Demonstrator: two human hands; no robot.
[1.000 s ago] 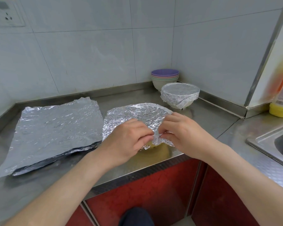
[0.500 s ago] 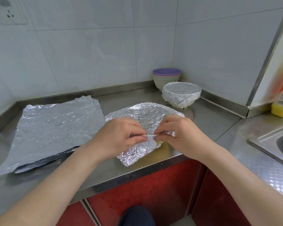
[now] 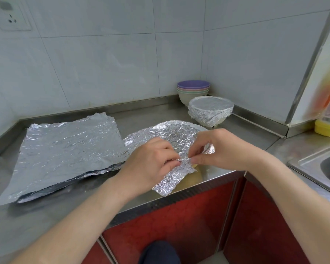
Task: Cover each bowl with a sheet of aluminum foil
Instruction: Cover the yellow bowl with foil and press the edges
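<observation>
Left hand curled, fingers pinching crumpled fold of foil sheet. Right hand right beside it, thumb and forefinger pinching same fold, other fingers loosely bent. Foil drapes over yellow bowl at front edge of worktop, one flap loose toward me. Spare foil stack just left. Covered bowl behind, beside stacked bowls.

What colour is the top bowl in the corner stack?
The top bowl is purple; the head view shows it.
</observation>
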